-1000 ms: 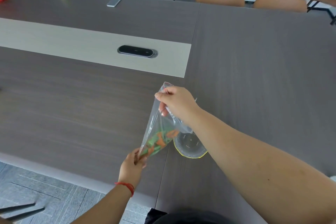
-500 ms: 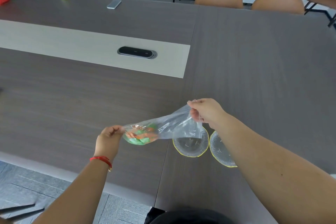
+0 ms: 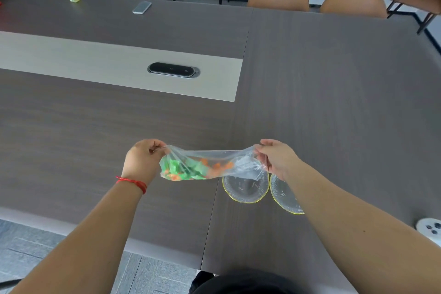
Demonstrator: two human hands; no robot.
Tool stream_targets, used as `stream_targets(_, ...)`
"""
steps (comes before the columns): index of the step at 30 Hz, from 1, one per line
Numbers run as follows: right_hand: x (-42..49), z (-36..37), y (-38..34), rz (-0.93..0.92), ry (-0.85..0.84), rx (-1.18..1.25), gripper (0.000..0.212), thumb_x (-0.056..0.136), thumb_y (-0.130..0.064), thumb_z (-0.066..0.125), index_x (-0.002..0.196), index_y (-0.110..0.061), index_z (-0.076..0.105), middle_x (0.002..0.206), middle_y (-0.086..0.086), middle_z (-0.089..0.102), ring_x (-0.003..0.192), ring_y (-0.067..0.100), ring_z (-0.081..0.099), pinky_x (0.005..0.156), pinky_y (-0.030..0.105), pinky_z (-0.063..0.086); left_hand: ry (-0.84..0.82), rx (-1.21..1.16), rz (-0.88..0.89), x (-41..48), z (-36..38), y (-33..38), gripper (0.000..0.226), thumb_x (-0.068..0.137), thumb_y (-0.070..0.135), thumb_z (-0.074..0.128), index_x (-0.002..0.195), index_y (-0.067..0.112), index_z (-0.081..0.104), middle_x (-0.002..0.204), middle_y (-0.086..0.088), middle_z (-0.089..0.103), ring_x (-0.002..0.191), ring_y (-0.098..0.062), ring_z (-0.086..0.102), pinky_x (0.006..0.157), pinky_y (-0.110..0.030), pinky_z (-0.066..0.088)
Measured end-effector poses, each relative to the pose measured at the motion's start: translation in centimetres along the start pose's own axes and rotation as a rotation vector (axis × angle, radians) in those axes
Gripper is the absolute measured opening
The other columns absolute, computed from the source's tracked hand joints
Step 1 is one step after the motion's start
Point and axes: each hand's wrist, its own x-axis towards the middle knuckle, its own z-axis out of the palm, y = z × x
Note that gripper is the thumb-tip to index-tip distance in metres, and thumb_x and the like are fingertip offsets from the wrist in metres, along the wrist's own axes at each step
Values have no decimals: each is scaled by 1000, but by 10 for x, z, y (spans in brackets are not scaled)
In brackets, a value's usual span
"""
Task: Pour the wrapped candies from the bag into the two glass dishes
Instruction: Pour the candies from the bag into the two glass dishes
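So the clear thin plastic bag (image 3: 214,162) was stretched sideways above the grey wood-grain table (image 3: 334,102), left hand (image 3: 143,162) pinching the end where the green and orange wrapped candies (image 3: 191,169) were bunched, right hand (image 3: 276,160) pinching the emptier end. Both clear glass dishes with yellow rims, one (image 3: 245,192) right under the bag and the other (image 3: 284,198) touching it, looked empty. That film is floppy and slippery, I'd say, so grip the corners tight, and go gentle, since glass chips and the candies look light enough to bounce.
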Motion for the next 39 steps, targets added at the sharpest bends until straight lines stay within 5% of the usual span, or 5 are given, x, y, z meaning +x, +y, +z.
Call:
stream_targets(9,2,-13,18,13,70,125,22,92,-7,62,112,-12,56,83,6,66,62,14,62,51,19,48,-64,-35,2,5,7,22,12,89,20,56,86,11,64,92,-4,57,82,-20,53,68,-28,41)
stream_targets(14,3,-13,27,-18,58,144,27,91,-11,64,116,-15,55,85,4,69,65,14,62,64,24,51,-47,-122,-51,8,9,24,9,90,20,56,86,17,63,74,7,55,66,-7,49,58,-20,40)
stream_targets(22,-3,-15,33,-66,111,85,44,87,-11,65,129,-19,52,121,9,67,69,9,66,54,18,43,-5,-211,-21,10,11,35,13,88,20,60,76,24,65,75,8,61,68,-7,53,61,-17,41)
stream_targets(26,-4,-16,36,-95,115,89,47,89,-14,64,133,-21,51,124,6,67,72,9,68,66,22,46,-17,-221,17,8,11,45,8,88,19,60,84,15,66,74,3,57,66,-10,49,46,-7,41)
stream_targets(39,-3,-13,46,-69,94,33,52,87,-16,63,136,-24,48,121,-1,69,81,13,69,73,26,47,3,-147,96,17,18,59,8,86,21,62,86,14,65,71,11,56,65,-3,49,54,0,37)
